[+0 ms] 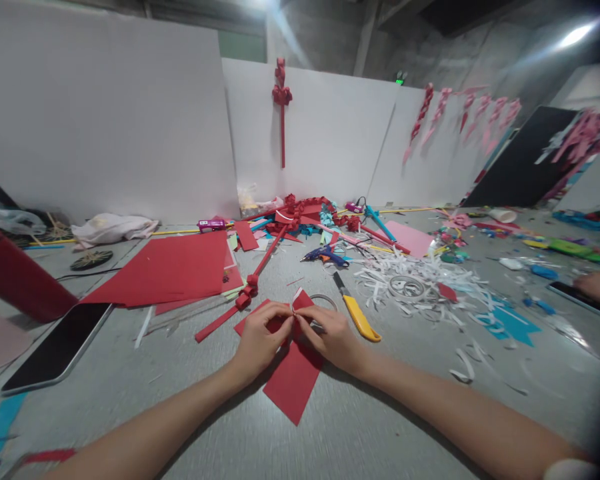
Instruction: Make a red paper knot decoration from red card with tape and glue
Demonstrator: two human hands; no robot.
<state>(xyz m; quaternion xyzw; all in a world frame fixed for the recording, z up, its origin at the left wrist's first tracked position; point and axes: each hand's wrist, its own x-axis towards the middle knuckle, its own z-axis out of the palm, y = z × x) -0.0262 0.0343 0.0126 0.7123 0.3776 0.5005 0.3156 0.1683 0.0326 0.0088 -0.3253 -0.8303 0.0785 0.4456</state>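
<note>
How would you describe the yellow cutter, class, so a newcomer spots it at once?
On the grey table, find the person's right hand. Just to that hand's right lies a slanting cutter, nearer than the blue glue gun. Its bright yellow handle sets it apart from the glue gun and the white paper shreds.

Knife [360, 319] right of paper [295, 383]

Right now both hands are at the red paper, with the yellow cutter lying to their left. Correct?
Not quite: the head view shows the yellow cutter to their right. The left hand and right hand are at the red paper, as you say.
</note>
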